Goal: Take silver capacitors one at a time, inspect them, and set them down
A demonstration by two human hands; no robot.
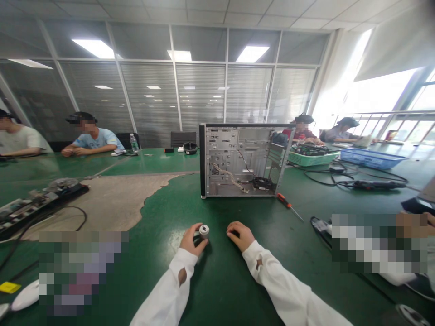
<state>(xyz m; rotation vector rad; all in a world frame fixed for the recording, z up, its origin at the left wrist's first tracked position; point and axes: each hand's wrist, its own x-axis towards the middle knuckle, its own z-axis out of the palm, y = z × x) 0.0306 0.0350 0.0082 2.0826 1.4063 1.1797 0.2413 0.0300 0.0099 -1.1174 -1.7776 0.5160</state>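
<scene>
My left hand (190, 241) curls its thumb and fingers around a small upright cylinder (204, 230) with a pale top and dark marks or holes in it. Its exact kind is not clear. To the right, my right hand (242, 236) rests on the green table with fingers bent and tips pressed together; anything between them is hidden. Beyond both hands stands an open computer case (222, 151) with cables and a black fan (263, 183) inside. By its lower right corner lies an orange and black screwdriver (284, 200).
Left lies a strip of sockets and plugs (50, 197) with cords, beside a torn patch of table covering (115, 199). At right are a green basket (314, 158), a blue basket (372, 159), cables and a black tool (379, 185). Other people sit around the table.
</scene>
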